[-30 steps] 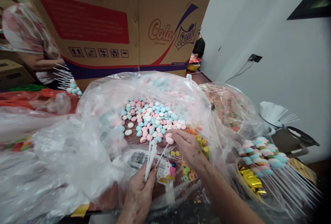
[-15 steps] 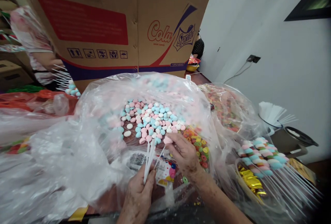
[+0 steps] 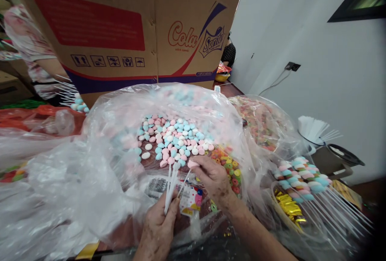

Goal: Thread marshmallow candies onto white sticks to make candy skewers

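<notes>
Left hand (image 3: pixel 159 220): closed round white sticks (image 3: pixel 170 186), pointing up, likely for easy reach. Right hand (image 3: pixel 215 180): pinching pink candy (image 3: pixel 192 164), likely steadying it at one stick's tip.

Light is soft, with glare on crumpled plastic (image 3: pixel 81 196) and a dark, blurred right edge.

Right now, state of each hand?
Left hand: closed, holding a bunch of white sticks.
Right hand: closed, fingertips pinching a pink candy at the upper end of one stick.
</notes>
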Demonstrator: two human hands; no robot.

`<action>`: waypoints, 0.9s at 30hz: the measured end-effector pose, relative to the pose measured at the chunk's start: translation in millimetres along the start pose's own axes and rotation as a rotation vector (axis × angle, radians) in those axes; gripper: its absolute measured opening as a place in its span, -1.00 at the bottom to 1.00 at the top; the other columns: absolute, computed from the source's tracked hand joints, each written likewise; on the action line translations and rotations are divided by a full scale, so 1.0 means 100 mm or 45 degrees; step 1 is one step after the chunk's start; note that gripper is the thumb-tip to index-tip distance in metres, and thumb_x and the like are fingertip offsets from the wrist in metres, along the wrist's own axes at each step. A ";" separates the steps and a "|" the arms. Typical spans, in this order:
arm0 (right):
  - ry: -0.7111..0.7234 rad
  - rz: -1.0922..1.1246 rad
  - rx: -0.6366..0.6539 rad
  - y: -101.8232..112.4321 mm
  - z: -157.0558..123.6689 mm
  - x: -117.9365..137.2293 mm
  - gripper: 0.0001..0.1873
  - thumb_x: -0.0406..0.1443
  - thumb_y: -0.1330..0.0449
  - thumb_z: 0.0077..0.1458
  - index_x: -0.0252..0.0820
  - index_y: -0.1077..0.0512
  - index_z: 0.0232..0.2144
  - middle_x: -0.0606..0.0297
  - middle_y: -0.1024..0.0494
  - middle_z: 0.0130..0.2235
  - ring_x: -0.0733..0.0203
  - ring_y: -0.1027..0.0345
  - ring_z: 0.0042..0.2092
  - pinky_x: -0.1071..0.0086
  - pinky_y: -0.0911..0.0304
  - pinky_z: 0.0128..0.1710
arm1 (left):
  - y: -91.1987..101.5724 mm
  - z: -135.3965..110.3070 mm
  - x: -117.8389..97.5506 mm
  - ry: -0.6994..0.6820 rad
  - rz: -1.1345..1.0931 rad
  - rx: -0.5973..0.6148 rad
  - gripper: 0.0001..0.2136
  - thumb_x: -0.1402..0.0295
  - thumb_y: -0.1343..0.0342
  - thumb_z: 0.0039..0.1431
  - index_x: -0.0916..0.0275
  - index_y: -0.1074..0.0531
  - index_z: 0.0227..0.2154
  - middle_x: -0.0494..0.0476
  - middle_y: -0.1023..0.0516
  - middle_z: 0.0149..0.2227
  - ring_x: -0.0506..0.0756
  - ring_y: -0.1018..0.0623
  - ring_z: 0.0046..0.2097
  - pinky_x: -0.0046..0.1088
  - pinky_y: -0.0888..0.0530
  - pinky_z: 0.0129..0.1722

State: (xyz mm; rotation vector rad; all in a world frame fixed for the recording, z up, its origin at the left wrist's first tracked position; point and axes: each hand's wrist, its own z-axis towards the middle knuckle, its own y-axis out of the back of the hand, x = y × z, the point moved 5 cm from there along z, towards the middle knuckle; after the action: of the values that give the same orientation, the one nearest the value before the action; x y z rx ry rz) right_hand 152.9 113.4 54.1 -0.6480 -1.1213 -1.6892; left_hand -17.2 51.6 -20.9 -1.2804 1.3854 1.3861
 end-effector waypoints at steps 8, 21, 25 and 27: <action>0.132 -0.085 -0.055 -0.09 -0.11 -0.01 -0.73 -0.31 -0.16 0.21 -0.06 -0.58 -0.08 0.20 -0.63 -0.09 0.13 -0.52 -0.05 0.32 -0.42 0.02 | 0.00 0.00 -0.01 -0.003 0.057 0.000 -0.68 0.13 -0.05 0.17 0.20 -0.60 -0.23 -0.04 -0.40 -0.67 0.18 -0.53 -0.47 -0.42 -0.45 -0.47; 0.261 -0.261 0.170 -0.31 -0.33 0.21 -0.67 -0.30 -0.04 0.30 -0.14 -0.47 0.04 0.20 -0.62 -0.07 0.20 -0.52 -0.10 0.39 -0.44 -0.06 | 0.04 0.03 0.01 0.006 0.059 -0.013 -0.65 0.07 -0.06 0.14 0.25 -0.57 -0.34 -0.02 -0.44 -0.61 0.13 -0.46 -0.50 -0.44 -0.38 -0.50; 0.111 -0.776 0.026 0.24 -0.11 -0.02 -0.73 -0.33 -0.02 0.30 -0.21 -0.50 -0.10 0.13 -0.62 -0.13 0.13 -0.48 -0.11 0.30 -0.37 -0.03 | 0.00 0.00 0.04 0.078 -0.021 -0.036 -0.60 0.08 -0.09 0.13 0.30 -0.58 -0.19 -0.05 -0.43 -0.63 0.09 -0.41 -0.56 -0.47 -0.31 -0.56; -0.002 -1.180 0.128 0.43 -0.03 -0.20 -0.76 -0.43 -0.03 0.24 -0.24 -0.52 -0.26 0.07 -0.60 -0.23 0.02 -0.44 -0.13 0.21 -0.34 -0.06 | -0.02 0.00 0.04 0.052 -0.025 -0.039 -0.61 0.09 -0.10 0.12 0.30 -0.59 -0.19 -0.05 -0.43 -0.65 0.08 -0.40 -0.56 -0.48 -0.29 -0.56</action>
State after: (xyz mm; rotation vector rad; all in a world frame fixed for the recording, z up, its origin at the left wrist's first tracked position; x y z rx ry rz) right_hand 200.0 115.0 53.1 -0.0261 -1.6339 -2.3579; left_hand -16.2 51.3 -25.6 -1.3456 1.3803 1.3802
